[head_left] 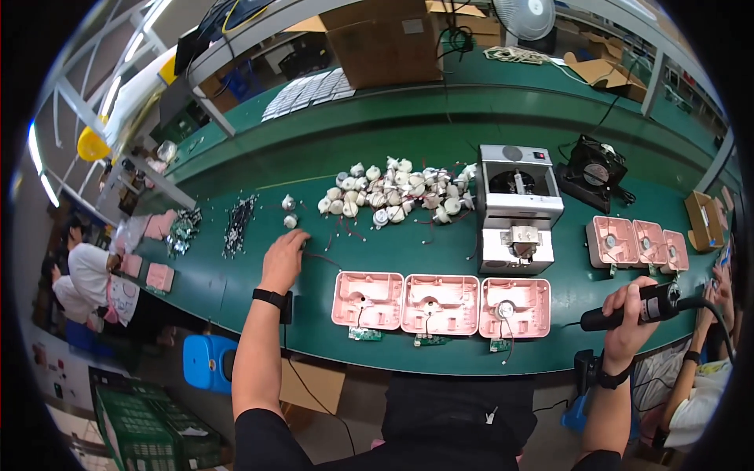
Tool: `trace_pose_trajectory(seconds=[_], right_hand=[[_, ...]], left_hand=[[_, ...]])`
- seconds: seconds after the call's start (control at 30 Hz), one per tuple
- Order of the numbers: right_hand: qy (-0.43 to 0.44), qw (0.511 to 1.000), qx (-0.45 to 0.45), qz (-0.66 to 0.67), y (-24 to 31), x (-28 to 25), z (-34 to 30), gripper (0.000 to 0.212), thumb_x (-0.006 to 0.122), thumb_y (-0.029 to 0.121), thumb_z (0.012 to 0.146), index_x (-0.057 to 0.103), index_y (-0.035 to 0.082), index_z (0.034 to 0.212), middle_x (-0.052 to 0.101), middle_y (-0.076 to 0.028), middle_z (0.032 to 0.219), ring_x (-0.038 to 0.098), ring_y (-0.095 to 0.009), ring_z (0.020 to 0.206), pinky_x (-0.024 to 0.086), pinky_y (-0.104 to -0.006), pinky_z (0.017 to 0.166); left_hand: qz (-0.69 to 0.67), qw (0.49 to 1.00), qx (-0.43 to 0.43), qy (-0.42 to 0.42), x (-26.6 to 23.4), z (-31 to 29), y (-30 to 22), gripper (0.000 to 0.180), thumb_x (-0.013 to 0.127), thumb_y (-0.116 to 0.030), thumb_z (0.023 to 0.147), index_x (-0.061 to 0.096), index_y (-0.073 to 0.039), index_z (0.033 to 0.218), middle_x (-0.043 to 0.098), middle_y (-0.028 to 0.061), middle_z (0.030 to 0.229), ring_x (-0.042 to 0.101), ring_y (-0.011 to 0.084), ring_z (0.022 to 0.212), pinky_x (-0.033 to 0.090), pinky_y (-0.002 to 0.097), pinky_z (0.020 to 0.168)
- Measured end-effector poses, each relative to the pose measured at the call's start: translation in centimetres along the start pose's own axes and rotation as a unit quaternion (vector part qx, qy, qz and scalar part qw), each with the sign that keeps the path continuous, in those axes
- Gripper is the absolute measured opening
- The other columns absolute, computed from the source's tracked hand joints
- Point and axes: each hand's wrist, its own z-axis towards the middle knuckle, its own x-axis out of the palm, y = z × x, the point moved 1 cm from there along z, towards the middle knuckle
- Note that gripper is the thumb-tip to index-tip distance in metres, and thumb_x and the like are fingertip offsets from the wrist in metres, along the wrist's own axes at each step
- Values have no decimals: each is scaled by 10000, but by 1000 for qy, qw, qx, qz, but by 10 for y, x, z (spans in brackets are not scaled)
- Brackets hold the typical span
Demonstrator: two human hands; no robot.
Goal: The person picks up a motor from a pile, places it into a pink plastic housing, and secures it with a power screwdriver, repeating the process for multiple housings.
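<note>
My left hand is over the table left of the pink housings, its fingers curled down beside a few small white motors. A thin dark red wire trails from under its fingers; what they hold is hidden. In my right hand is a black electric screwdriver, its bit pointing left and its cable running off right. Three open pink housings stand in a row: the left, the middle and the right. A white motor sits in the right one. Green circuit boards lie at their near edges.
Behind the row stand a silver screw feeder and a pile of white motors. A black fan is further right, above more pink housings. Small black parts lie left. Other people sit at both ends.
</note>
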Motion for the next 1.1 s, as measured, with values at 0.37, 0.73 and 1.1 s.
trace_pose_trajectory(seconds=[0.37,0.73,1.1], right_hand=[[14,999,34,2,-9,-4,13,136,564,113,1000,494,39,1089,486,-27,698,477,-115,546,430,-270,515],[52,998,23,-1,-14,14,4,139,570,92,986,493,25,1081,485,-35,701,483,-126,541,439,-276,512],[53,998,21,-17,-6,19,11,139,580,100,981,497,5,1040,487,-47,682,478,-131,525,437,-279,502]], left_hand=[[-793,505,-340,0,-56,-1,-41,354,622,-73,968,568,0,1310,646,88,1195,597,136,910,485,259,752],[-785,528,-220,237,-75,12,-163,378,639,-56,957,558,19,1319,624,73,1208,609,150,1014,507,279,877],[-710,630,-178,258,-76,-5,-192,344,747,-41,878,655,-6,1207,652,95,1182,637,193,1091,524,305,914]])
